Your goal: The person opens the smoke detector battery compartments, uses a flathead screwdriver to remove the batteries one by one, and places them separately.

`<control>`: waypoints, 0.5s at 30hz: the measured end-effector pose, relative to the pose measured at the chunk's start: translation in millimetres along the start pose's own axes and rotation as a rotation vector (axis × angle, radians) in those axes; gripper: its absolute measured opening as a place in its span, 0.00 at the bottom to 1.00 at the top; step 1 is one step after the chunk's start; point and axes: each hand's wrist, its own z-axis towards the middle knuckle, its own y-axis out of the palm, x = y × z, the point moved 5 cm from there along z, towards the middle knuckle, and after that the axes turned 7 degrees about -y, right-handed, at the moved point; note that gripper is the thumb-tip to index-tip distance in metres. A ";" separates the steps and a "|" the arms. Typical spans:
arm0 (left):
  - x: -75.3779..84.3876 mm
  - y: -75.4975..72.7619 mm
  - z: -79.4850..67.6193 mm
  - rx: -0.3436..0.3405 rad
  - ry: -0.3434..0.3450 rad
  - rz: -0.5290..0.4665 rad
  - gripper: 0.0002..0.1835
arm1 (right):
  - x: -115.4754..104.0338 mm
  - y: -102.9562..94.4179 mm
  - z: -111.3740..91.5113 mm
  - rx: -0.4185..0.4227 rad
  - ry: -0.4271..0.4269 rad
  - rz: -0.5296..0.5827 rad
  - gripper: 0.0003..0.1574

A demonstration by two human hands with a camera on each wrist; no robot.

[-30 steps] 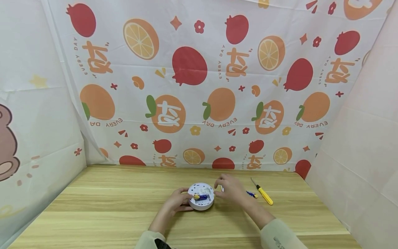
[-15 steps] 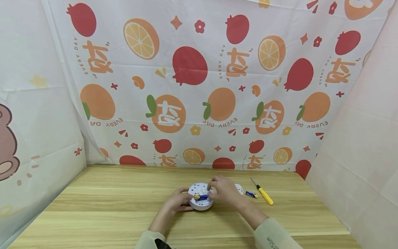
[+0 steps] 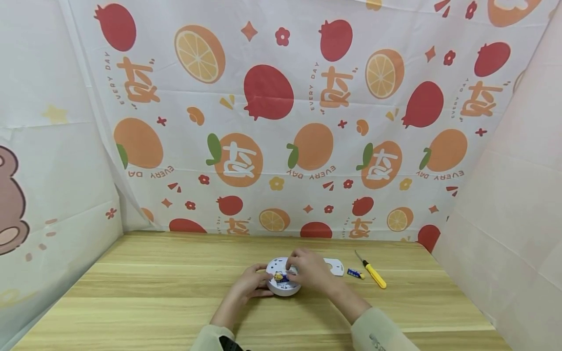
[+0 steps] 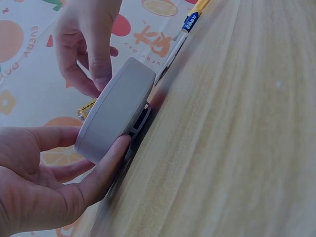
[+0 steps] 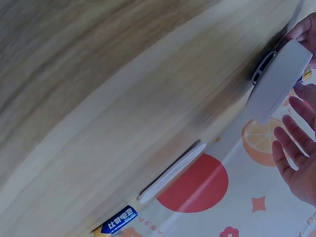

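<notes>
A round white device (image 3: 283,291) with an opened back, marked with small holes and a label, sits on the table. My left hand (image 3: 252,282) grips its left side, thumb on the upper edge and fingers beneath, as the left wrist view shows. In its recess lies a blue-and-yellow battery (image 3: 278,277), whose yellow end (image 4: 85,108) sticks up past the rim. My right hand (image 3: 307,268) reaches over from the right, thumb and forefinger down at the battery's other end. The rim hides those fingertips in both wrist views, so I cannot tell if they pinch it.
Right of the device a flat white plate (image 3: 336,267) with a round hole lies on the wood table (image 3: 175,287). Beyond it are a second blue-and-yellow battery (image 3: 356,274) and a yellow-handled screwdriver (image 3: 375,276). A fruit-print curtain (image 3: 281,146) hangs behind the table.
My right hand has moved left from beside the device to over its recess, covering the battery's right part and uncovering more of the white plate. My left hand keeps its grip.
</notes>
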 end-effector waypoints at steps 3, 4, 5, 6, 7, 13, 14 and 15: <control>0.0 0.4 -0.1 0.001 0.001 0.003 0.25 | -1.2 1.7 0.7 -0.005 -0.012 -0.020 0.10; 0.0 0.5 -0.2 0.001 0.001 0.003 0.25 | -1.6 2.0 0.8 -0.006 -0.015 -0.024 0.10; 0.0 0.6 -0.2 0.002 -0.001 0.005 0.25 | -1.9 2.3 0.9 -0.007 -0.018 -0.027 0.10; 0.1 0.6 -0.3 0.003 -0.002 0.004 0.25 | -2.3 2.2 0.8 -0.007 -0.019 -0.030 0.11; 0.1 0.6 -0.4 0.005 -0.004 0.005 0.25 | -2.8 2.1 0.8 -0.007 -0.022 -0.029 0.10; 1.2 0.1 -1.1 0.016 -0.008 0.004 0.25 | -3.2 3.2 0.3 -0.023 -0.016 -0.005 0.10; 1.3 0.0 -1.1 0.017 -0.008 0.004 0.25 | -3.2 3.6 0.4 -0.024 -0.016 -0.001 0.10; 1.3 -0.1 -1.1 0.018 -0.009 0.005 0.25 | -3.2 4.0 0.6 -0.025 -0.018 -0.001 0.10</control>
